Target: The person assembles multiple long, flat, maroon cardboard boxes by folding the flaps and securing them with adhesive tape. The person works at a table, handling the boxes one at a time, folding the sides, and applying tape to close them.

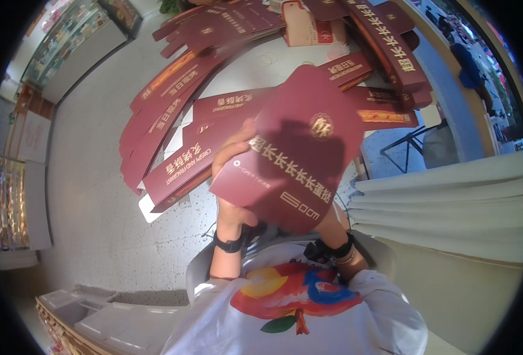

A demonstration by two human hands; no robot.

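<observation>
Close in front of my chest is a maroon cardboard box point(291, 171) with gold print and a rounded flap at its top end. My left hand point(232, 171) is closed on its left side, fingers along the edge and thumb at the lower corner. My right hand point(332, 228) comes up behind the lower right of the box, which hides its fingers. Just beyond the left hand lies a long maroon carton point(181, 168) with an open white-lined end. More flat maroon cartons point(161, 106) fan out to the left of it.
A round white table point(258, 62) carries several maroon cartons, among them a long one point(385, 44) at the right and a stack point(220, 26) at the back. A cream-and-red paper package point(308, 26) stands between them. White curtain point(439, 207) hangs at right; display cases point(72, 47) stand far left.
</observation>
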